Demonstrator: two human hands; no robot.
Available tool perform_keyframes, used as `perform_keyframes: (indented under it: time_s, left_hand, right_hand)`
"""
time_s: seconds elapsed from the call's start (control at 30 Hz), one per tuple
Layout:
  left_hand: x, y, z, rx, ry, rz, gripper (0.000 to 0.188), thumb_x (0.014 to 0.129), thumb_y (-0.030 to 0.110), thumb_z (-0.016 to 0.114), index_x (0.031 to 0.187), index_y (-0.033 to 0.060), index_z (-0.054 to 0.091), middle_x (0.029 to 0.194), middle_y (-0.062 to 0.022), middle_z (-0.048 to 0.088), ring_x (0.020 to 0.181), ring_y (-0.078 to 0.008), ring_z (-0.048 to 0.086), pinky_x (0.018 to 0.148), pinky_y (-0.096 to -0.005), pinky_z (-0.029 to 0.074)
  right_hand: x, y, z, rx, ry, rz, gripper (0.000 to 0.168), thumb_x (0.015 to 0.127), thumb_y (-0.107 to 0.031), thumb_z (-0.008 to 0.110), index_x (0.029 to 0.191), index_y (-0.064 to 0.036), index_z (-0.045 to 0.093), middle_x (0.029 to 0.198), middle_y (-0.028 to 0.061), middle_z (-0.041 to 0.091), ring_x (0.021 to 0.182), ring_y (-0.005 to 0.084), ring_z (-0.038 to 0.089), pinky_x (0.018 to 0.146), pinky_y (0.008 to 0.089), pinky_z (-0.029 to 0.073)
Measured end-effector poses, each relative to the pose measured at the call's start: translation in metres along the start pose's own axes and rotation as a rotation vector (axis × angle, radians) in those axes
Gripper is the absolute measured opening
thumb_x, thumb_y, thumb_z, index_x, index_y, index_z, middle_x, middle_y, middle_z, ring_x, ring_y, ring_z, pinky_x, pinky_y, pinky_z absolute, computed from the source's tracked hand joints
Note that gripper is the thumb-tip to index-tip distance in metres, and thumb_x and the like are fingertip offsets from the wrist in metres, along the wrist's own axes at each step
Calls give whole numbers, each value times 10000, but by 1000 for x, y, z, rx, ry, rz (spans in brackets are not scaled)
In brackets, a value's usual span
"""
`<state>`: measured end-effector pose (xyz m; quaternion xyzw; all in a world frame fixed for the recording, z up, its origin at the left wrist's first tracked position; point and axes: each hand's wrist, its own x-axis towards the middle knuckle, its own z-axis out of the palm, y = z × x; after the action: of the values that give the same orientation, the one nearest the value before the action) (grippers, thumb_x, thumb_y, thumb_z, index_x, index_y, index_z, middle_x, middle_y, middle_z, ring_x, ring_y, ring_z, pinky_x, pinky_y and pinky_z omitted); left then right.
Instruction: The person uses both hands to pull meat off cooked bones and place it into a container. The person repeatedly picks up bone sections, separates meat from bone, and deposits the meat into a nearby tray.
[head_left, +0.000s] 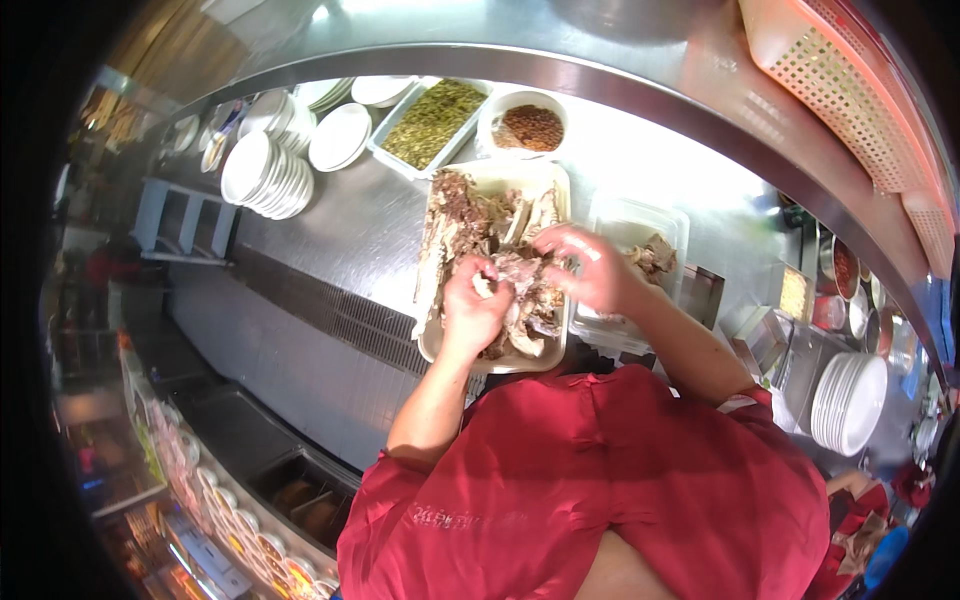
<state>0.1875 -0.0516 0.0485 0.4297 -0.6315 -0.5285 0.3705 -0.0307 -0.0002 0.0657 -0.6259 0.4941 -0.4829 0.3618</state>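
A cream plastic tub (559, 180) filled with cooked meat bones (457, 217) stands before me on a steel counter. Over its middle, my left hand (476, 304) is closed around a bone with shreds of meat (519, 270) on it. My right hand (585, 266) is just to the right of that piece, fingers spread and curved; whether its fingertips touch the meat is hard to tell. Beside the tub on the right, partly under my right forearm, a clear plastic container (675, 225) holds some pieces of meat (654, 256).
Behind the tub are a tray of chopped greens (435, 120) and a white bucket of reddish-brown beans or nuts (529, 127). Stacked white plates (266, 176) stand at left, more plates (847, 405) at right. A steel shelf edge (480, 56) and pink basket (840, 97) overhang the counter.
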Motion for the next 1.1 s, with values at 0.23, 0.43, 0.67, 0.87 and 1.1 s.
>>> perform_keyframes:
  time_s: [0.23, 0.43, 0.67, 0.87, 1.1]
  left_hand:
    - [-8, 13, 1, 229, -35, 67, 283, 786, 16, 722, 1000, 10, 535, 853, -165, 638, 808, -269, 644, 751, -376, 515]
    - [-8, 8, -6, 348, -37, -24, 300, 769, 46, 711, 1012, -12, 545, 844, -217, 638, 791, -335, 638, 729, -406, 512]
    - [0, -10, 7, 523, 69, 120, 273, 764, 28, 710, 1000, -18, 581, 759, -202, 628, 697, -267, 623, 667, -389, 505]
    - [7, 10, 21, 440, 160, -101, 249, 733, 24, 732, 890, -40, 550, 832, -282, 624, 817, -464, 650, 714, -501, 514]
    - [21, -12, -6, 567, 280, 43, 248, 763, -34, 699, 978, -41, 575, 857, -222, 649, 760, -380, 652, 739, -447, 535]
  right_hand:
    - [18, 10, 36, -244, -130, -253, 214, 852, -71, 673, 1058, -34, 628, 983, 148, 639, 888, 354, 660, 769, 424, 555]
    - [21, 23, 38, -255, -234, -340, 214, 826, -77, 705, 1020, -23, 633, 953, 139, 617, 836, 345, 647, 711, 416, 544]
    - [22, 39, 32, -287, -288, -379, 164, 845, -111, 682, 964, -32, 602, 906, 136, 563, 798, 361, 612, 689, 443, 518]
    - [19, 35, 34, -248, -151, -345, 141, 835, -92, 687, 913, -19, 595, 873, 138, 569, 770, 356, 613, 664, 439, 517]
    - [-19, 23, 15, 131, 56, 42, 100, 860, -46, 704, 945, -24, 655, 885, 116, 664, 756, 272, 684, 666, 317, 548]
